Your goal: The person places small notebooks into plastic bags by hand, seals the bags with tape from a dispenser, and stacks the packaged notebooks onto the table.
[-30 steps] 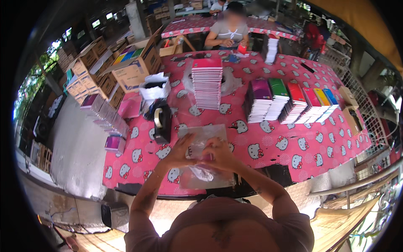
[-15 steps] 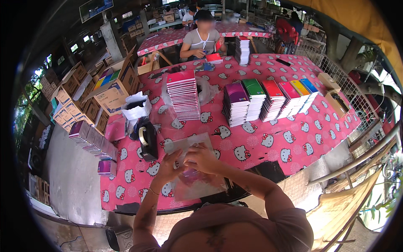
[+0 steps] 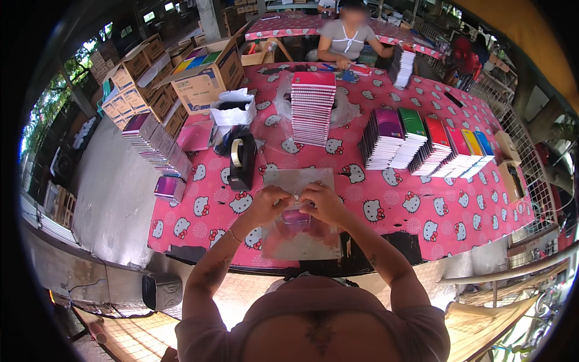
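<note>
Before me a purple notebook bundle in clear plastic lies on a pale flat sheet near the table's front edge. At the bundle's far end, my left hand is closed, thumb and fingers pinching a shiny bit of the plastic wrap. My right hand faces it from the other side, its fingers also pinched on the wrap. Just left of the sheet stands a black tape dispenser with a roll on it. Beyond my hands rises a tall stack of red-covered notebooks.
Notebook stacks in several colours stand at right. Purple stacks line the left edge, near a white paper bag and open carton. Across the pink table, a co-worker reaches to a notebook stack.
My hands have gone from overlapping to side by side, pinching the wrap. The view has shifted. The co-worker's hand has moved from a red notebook to the stack beside them.
</note>
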